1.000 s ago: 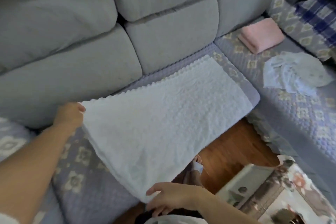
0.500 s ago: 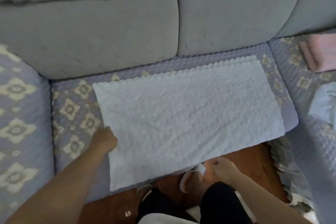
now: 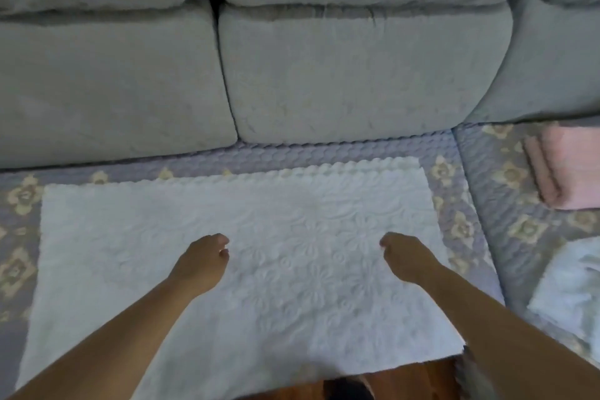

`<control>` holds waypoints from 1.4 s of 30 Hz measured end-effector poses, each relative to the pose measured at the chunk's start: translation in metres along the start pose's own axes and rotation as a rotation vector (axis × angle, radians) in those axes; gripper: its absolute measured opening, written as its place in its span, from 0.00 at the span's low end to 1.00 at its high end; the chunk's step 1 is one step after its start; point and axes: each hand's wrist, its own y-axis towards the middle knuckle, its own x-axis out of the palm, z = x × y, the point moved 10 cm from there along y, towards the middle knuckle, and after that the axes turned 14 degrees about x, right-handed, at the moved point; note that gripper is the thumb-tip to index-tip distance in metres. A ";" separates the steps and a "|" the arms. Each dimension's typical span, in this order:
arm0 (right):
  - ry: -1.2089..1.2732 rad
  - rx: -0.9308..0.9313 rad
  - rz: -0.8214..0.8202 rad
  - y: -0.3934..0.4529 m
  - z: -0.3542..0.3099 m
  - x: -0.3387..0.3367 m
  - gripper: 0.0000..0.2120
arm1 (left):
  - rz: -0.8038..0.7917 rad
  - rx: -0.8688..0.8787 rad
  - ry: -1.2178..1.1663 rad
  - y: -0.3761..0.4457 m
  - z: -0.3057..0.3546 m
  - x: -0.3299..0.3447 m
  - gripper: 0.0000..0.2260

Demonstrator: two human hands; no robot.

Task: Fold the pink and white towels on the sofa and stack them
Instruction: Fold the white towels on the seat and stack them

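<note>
White towel lies flat beneath both hands, left and right, loosely curled, empty.

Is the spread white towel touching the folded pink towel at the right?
Apart. In the head view the white towel ends at its right edge, and a strip of patterned purple sofa cover shows between it and the folded pink towel.

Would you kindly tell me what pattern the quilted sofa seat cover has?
Lavender quilted sofa seat cover with cream flower motifs, seen in the head view.

white towel flat on sofa | 2 hands: left hand, right hand over it
</note>
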 end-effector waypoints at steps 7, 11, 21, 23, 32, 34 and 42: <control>0.077 -0.055 0.324 0.183 0.024 -0.100 0.21 | 0.267 0.123 0.183 0.149 0.086 0.000 0.18; 0.406 0.126 0.264 0.252 0.067 -0.103 0.26 | 0.296 0.269 0.255 0.208 0.120 0.006 0.10; 0.671 0.028 0.375 0.261 0.085 -0.114 0.05 | 0.415 0.379 0.378 0.234 0.129 -0.001 0.17; 0.623 -0.092 0.404 0.264 0.065 -0.127 0.09 | 0.421 0.364 0.377 0.235 0.133 -0.002 0.18; 0.280 -0.214 0.446 0.293 0.030 -0.155 0.04 | 0.503 0.332 0.317 0.242 0.152 -0.003 0.09; 0.292 -0.201 0.375 0.300 0.036 -0.157 0.04 | 0.494 0.340 0.327 0.245 0.155 -0.001 0.07; 0.249 -0.323 0.294 0.300 0.024 -0.155 0.09 | 0.489 0.295 0.275 0.253 0.152 -0.004 0.06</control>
